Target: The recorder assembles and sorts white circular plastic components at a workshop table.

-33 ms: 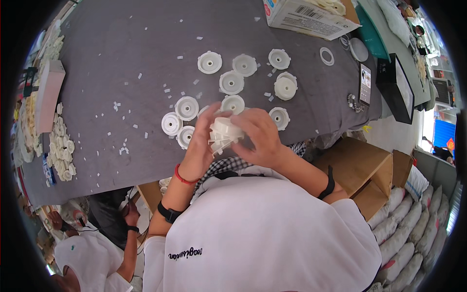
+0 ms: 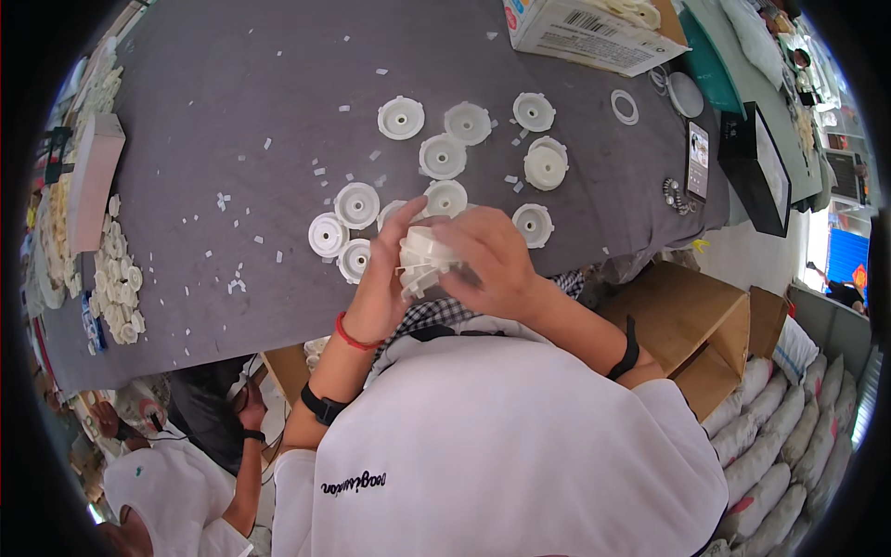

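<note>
A white plastic part [image 2: 425,252] with a rounded cup-like body and short prongs is held up between my hands, close to my chest at the table's near edge. My left hand [image 2: 379,283] is wrapped round its left side, thumb and fingers closed on it. From the right, my right hand [image 2: 497,260] grips the same part with bent fingers, some of them blurred. Just beyond my fingers lies a round white plastic cap [image 2: 445,199] with a hole in its middle. More such caps, like the white cap [image 2: 356,205] to the left, lie hollow side up.
Small white chips [image 2: 238,287] are scattered over the grey cloth [image 2: 186,121]. Piled white parts [image 2: 116,283] lie at the left edge beside a pink box [image 2: 96,184]. A carton [image 2: 594,42], a phone [image 2: 696,162] and a black box [image 2: 756,167] stand right. Another person [image 2: 172,483] sits lower left.
The held plastic part has turned slightly between my hands, and my right fingers have shifted a little on it. The caps on the table have stayed where they were.
</note>
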`<control>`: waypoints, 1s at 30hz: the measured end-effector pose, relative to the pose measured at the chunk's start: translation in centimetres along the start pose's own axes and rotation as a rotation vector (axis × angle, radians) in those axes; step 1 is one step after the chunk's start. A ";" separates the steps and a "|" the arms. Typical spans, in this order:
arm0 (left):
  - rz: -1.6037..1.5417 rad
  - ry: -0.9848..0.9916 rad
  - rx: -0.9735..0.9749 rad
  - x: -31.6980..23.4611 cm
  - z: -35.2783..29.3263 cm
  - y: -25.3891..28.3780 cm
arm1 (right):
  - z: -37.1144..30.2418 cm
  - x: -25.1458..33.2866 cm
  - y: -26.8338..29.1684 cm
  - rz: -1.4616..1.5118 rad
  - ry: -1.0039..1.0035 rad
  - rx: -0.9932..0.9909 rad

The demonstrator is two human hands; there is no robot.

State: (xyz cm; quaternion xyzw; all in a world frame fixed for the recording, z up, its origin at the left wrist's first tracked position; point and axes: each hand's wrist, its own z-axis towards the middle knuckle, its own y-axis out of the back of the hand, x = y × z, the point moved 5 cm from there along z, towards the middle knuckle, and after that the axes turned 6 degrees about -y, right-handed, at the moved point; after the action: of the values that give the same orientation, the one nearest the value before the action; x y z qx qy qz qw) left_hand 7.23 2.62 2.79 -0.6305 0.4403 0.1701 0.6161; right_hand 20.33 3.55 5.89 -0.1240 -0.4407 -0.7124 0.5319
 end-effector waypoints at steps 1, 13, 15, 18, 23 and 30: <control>0.001 0.000 -0.002 0.0 0.0 -0.1 | 0.2 0.3 -0.2 0.008 0.007 0.022; 0.469 -0.059 -0.229 0.3 1.0 1.5 | -0.1 0.2 -1.3 0.152 -0.166 0.261; 0.230 0.031 -0.204 -0.1 1.0 1.4 | 0.1 0.0 -1.1 0.071 -0.146 0.231; -0.025 0.171 -0.134 0.5 0.2 0.5 | 0.4 -0.1 -0.9 -0.121 -0.048 0.080; -0.045 0.185 -0.034 1.1 -0.1 0.6 | 0.0 -0.8 -1.5 -0.041 -0.208 0.084; -0.107 0.287 0.032 2.1 -1.6 1.8 | -1.8 0.7 -2.3 0.206 -0.282 0.350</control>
State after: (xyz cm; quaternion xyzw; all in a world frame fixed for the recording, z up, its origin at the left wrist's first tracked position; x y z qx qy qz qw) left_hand 6.53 0.70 0.38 -0.6609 0.4924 0.0380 0.5651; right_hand 18.56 1.85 4.17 -0.1723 -0.6122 -0.5429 0.5485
